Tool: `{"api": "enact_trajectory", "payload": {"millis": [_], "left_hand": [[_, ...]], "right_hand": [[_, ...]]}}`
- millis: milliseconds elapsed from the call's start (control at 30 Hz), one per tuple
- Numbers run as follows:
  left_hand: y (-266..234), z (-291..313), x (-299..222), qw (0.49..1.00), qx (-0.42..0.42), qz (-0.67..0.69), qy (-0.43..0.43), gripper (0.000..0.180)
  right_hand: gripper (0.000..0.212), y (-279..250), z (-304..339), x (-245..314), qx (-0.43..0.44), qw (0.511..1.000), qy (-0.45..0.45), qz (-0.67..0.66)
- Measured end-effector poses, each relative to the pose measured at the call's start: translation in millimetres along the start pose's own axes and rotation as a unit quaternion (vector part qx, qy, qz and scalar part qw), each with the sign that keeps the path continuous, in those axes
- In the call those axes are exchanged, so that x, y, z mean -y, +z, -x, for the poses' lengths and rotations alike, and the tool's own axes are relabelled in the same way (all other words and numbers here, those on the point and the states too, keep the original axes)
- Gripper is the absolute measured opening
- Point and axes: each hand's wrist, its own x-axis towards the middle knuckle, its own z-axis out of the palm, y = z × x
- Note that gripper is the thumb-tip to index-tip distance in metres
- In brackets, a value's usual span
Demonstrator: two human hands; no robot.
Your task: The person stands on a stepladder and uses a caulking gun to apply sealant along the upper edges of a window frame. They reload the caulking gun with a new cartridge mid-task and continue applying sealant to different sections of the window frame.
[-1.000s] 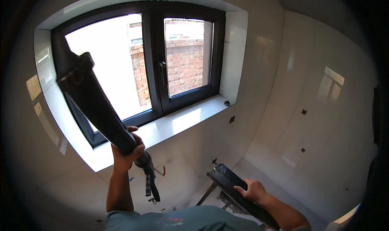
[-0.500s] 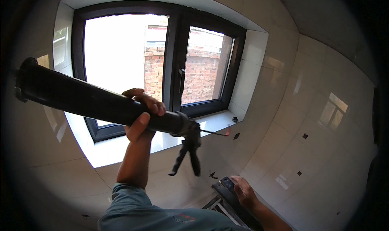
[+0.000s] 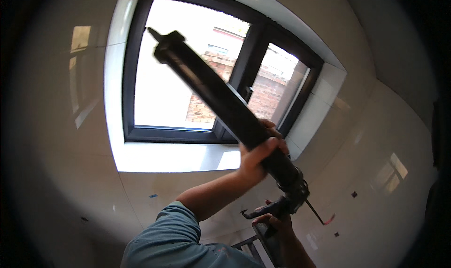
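Observation:
A black caulking gun (image 3: 213, 96) slants across the view, its nozzle end up at the left in front of the window. My left hand (image 3: 256, 157) is wrapped around the lower barrel. Down at the trigger end, my right hand (image 3: 281, 224) is closed around the handle, with its fingers partly hidden behind it. A thin rod with a red, bent tip (image 3: 330, 219) sticks out of the gun's rear at the lower right.
Ahead is a dark-framed window (image 3: 174, 135) with a pale tiled sill (image 3: 155, 157). Glossy tiled walls (image 3: 361, 141) surround it. Below my right hand stands a dark ladder-like frame (image 3: 265, 240), partly hidden by my arm.
The caulking gun has swung from nearly level to a steep slant, its nozzle end rising and moving right. My right hand has left the ladder-like frame and taken hold of the handle.

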Motion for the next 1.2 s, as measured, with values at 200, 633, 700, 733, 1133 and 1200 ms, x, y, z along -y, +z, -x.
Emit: {"api": "enact_trajectory", "payload": {"millis": [200, 633, 700, 733, 1133, 1200], "left_hand": [[21, 6, 1, 0.984, -0.141, -0.044, -0.102, 0.039], [15, -30, -31, 0.959, -0.134, -0.181, -0.174, 0.049], [14, -39, -38, 0.948, -0.148, -0.234, -0.156, 0.054], [13, -47, -42, 0.946, -0.141, -0.272, -0.105, 0.059], [6, -165, -143, 0.920, -0.122, -0.372, 0.033, 0.093], [2, -180, -159, 0.931, -0.113, -0.348, -0.009, 0.074]], "right_hand": [[0.075, -23, -22, -26, -0.115, 0.975, -0.097, 0.161], [0.056, -26, -85, -16, 0.071, 0.963, -0.203, 0.164], [0.055, -16, -102, -9, 0.041, 0.934, -0.271, 0.229], [0.054, -11, -110, -4, 0.038, 0.930, -0.288, 0.227], [0.046, 43, -202, 117, -0.009, 0.763, -0.388, 0.516], [0.047, 52, -208, 134, 0.039, 0.843, -0.355, 0.403]]}}
